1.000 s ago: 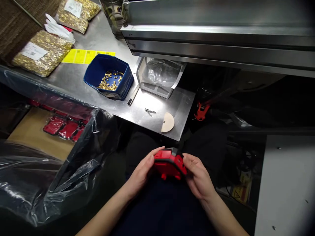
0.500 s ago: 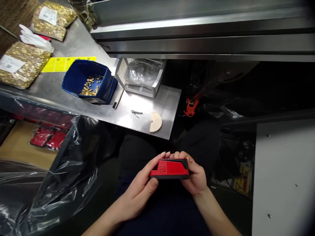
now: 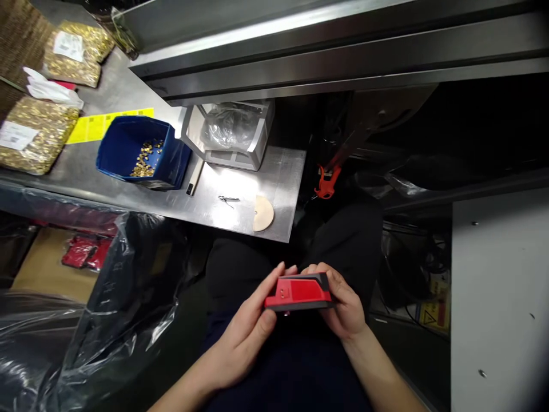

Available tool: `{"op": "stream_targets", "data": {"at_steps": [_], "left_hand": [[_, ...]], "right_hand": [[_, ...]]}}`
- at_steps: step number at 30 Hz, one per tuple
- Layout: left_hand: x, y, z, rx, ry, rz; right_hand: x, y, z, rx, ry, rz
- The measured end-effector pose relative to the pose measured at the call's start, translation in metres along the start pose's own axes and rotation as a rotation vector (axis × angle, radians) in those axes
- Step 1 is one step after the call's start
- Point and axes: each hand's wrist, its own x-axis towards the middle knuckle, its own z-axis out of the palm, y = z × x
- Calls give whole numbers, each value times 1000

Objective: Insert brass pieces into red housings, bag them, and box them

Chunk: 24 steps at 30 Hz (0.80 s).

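Note:
Over my lap I hold a red plastic housing with a black edge (image 3: 299, 292) between both hands. My left hand (image 3: 246, 332) cups it from the left and below, fingers closed along its near side and thumb under its left end. My right hand (image 3: 343, 306) grips its right end, fingers curled over the top. Two small marks, perhaps holes, show on the red face near its left end.
A steel bench (image 3: 274, 171) ahead carries a blue bin of small brass parts (image 3: 141, 151), bags of brass parts (image 3: 30, 134), yellow labels (image 3: 103, 123), a grey fixture with a clear bag (image 3: 229, 134), tweezers (image 3: 227, 199) and a beige half-disc (image 3: 262, 213). A plastic-lined box (image 3: 86, 320) stands at left.
The red housing was turned from its underside to its flat face, then tilted slightly. My view shifted right, so the bench slid left in the picture. Both hands keep their hold.

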Motion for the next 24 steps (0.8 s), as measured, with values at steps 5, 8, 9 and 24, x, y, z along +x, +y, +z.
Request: {"op": "stream_targets", "data": {"at_steps": [5, 8, 9, 24], "left_hand": [[8, -12, -3, 62, 132, 5], [10, -18, -4, 166, 73, 24], [10, -19, -4, 174, 67, 22], [9, -20, -8, -33, 191, -3]], "right_hand": [[-8, -15, 9, -543, -1, -35], [-9, -18, 23, -705, -2, -38], [-9, -17, 27, -712, -11, -17], [-10, -27, 24, -569, -204, 84]]}}
